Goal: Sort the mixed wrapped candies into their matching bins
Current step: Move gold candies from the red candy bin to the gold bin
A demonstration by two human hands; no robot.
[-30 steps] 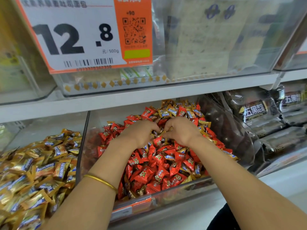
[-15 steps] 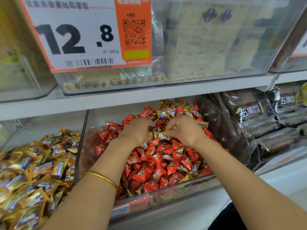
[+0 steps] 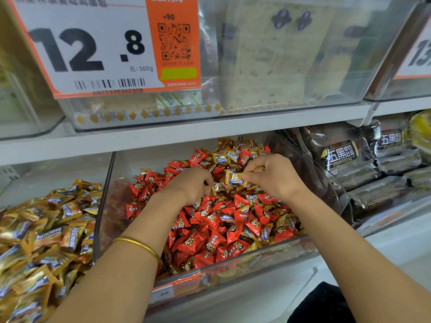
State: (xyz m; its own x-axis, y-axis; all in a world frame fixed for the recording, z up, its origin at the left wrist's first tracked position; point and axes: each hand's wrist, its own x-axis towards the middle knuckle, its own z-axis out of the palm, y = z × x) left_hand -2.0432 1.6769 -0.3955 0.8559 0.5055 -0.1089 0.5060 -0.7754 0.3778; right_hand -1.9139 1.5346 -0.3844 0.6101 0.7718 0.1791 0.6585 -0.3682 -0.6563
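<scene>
A clear middle bin (image 3: 235,271) holds a heap of red wrapped candies (image 3: 217,229) with gold wrapped candies mixed in, mostly at the back (image 3: 229,155). Both my hands are inside it, over the heap. My right hand (image 3: 277,176) pinches a gold candy with a blue label (image 3: 234,178) between thumb and fingers. My left hand (image 3: 191,185) is curled on the pile beside it, with gold wrappers (image 3: 215,188) at its fingertips; what it holds is hidden. The bin to the left (image 3: 42,241) is full of the same gold candies.
A white shelf edge (image 3: 186,134) runs just above the bins, with a clear upper bin and a large price tag (image 3: 93,47). Dark wrapped bread packs (image 3: 363,173) fill the space to the right. A gold bangle (image 3: 140,245) sits on my left wrist.
Both hands have moved a little toward the back of the red heap. My right hand has lifted a gold candy clear of the pile.
</scene>
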